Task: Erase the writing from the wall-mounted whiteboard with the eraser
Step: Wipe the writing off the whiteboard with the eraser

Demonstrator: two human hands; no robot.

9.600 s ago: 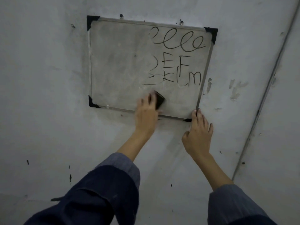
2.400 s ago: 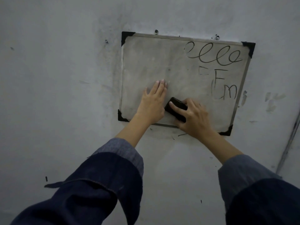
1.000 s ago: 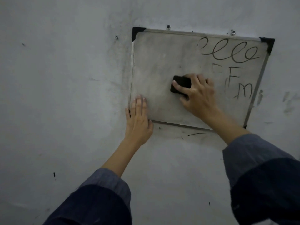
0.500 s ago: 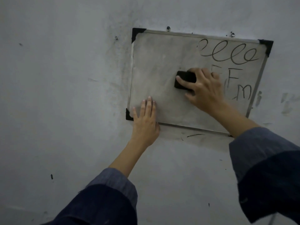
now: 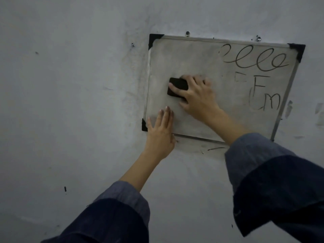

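Note:
A smudged whiteboard (image 5: 192, 57) with black corner caps hangs on the wall. Black writing (image 5: 254, 62) stays on its right side: a row of loops on top, then "F" and "m" below. My right hand (image 5: 196, 95) grips a black eraser (image 5: 177, 87) and holds it against the board's left-middle area. My left hand (image 5: 161, 130) lies flat with straight fingers over the board's lower left corner and bottom edge.
The grey wall (image 5: 70, 102) around the board carries dark marks and smudges. Two screws (image 5: 187, 33) stick out above the top edge, another sits at the upper left (image 5: 132, 44). A pen stroke (image 5: 215, 148) marks the wall under the board.
My right hand slid the eraser leftward across the board. My left hand stayed at the lower left corner. Long before, the left hand held the eraser and more letters were written.

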